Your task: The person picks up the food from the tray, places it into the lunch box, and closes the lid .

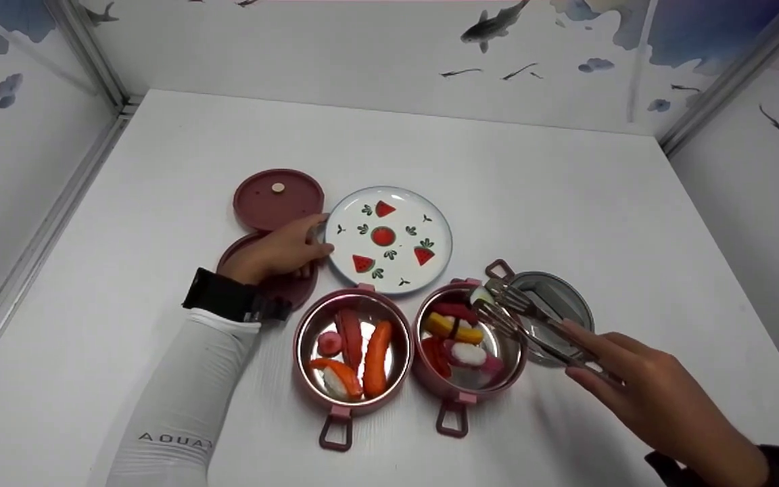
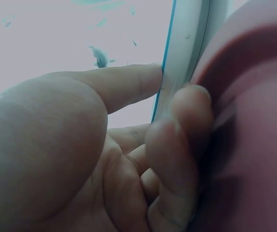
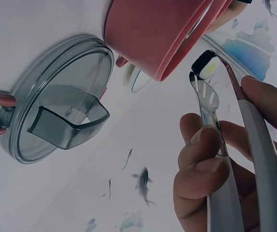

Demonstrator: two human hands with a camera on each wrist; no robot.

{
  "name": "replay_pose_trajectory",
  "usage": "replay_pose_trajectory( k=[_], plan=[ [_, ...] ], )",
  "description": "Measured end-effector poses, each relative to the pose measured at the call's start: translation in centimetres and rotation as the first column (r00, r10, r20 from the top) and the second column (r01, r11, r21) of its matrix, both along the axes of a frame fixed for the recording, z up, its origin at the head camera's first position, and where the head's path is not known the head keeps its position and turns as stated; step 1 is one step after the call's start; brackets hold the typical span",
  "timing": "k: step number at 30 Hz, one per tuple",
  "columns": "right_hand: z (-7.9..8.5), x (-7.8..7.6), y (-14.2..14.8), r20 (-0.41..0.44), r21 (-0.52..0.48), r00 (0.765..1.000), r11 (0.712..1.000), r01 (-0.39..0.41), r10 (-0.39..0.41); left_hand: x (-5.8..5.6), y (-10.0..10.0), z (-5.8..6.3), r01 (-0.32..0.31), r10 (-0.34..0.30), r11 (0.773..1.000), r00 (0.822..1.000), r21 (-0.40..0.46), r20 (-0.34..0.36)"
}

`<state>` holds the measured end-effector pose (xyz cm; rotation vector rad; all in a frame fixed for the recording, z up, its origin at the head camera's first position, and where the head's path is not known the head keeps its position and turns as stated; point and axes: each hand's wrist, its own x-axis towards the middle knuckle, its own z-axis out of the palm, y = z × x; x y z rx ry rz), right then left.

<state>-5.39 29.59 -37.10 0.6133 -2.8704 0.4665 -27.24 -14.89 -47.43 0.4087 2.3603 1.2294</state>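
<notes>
White sushi-like piece (image 3: 207, 67) with yellow centre and dark wrap, pinched between metal tips of tongs (image 3: 260, 145), over right pot's (image 1: 443, 382) far side in head view, near see-through grey lid (image 3: 26, 121). Right hand (image 1: 663, 392) clutches tongs; left hand (image 1: 274, 253) has fingertips at watermelon-print plate's (image 1: 406, 256) rim, can't tell if gripping

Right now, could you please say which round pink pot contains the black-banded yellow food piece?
The right pot, beside the round clear grey lid, has that yellow piece; the left pot has none.
</notes>
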Motion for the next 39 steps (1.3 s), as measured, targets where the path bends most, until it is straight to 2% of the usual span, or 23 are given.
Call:
replay_pose_trajectory(
  k=[5,9,14,18,22,25,28,32,39],
  plan=[
    [0.0,-0.1,0.1,0.012,0.008,1.000,1.000,0.011,-0.011,0.1,-0.2,0.0,-0.001,0.001,1.000,1.000,0.000,-0.002],
    [-0.2,-0.5,0.2,-0.005,-0.024,1.000,1.000,0.004,-0.004,0.1,-0.2,-0.1,0.001,-0.001,1.000,1.000,-0.005,-0.001],
    [-0.6,-1.7,0.8,-0.023,-0.054,1.000,0.998,-0.009,0.008,0.0,-0.2,-0.1,-0.006,0.006,1.000,1.000,-0.002,0.000],
    [-1.3,-4.0,2.1,-0.049,-0.034,0.998,0.999,0.032,-0.033,0.0,-0.3,0.1,-0.006,0.006,1.000,1.000,-0.001,-0.009],
    [-2.8,-7.1,4.6,-0.075,-0.024,0.992,0.995,0.095,-0.097,0.1,-0.3,0.1,-0.006,0.006,1.000,1.000,0.001,-0.010],
    [-4.1,-9.6,7.1,-0.034,-0.009,0.982,0.983,0.185,-0.185,0.0,-0.2,0.0,-0.005,0.005,1.000,1.000,0.004,-0.007],
    [-5.2,-11.6,9.3,0.032,0.012,0.962,0.963,0.271,-0.271,0.0,-0.1,0.0,0.000,0.000,1.000,1.000,0.004,-0.004],
    [-6.1,-13.7,11.2,0.077,0.055,0.941,0.944,0.326,-0.329,0.0,-0.1,0.0,0.002,-0.002,1.000,1.000,-0.001,-0.003],
    [-7.1,-16.1,11.8,0.066,0.079,0.937,0.938,0.339,-0.344,0.2,-0.1,0.1,-0.005,0.005,1.000,1.000,0.002,0.005]
  ],
)
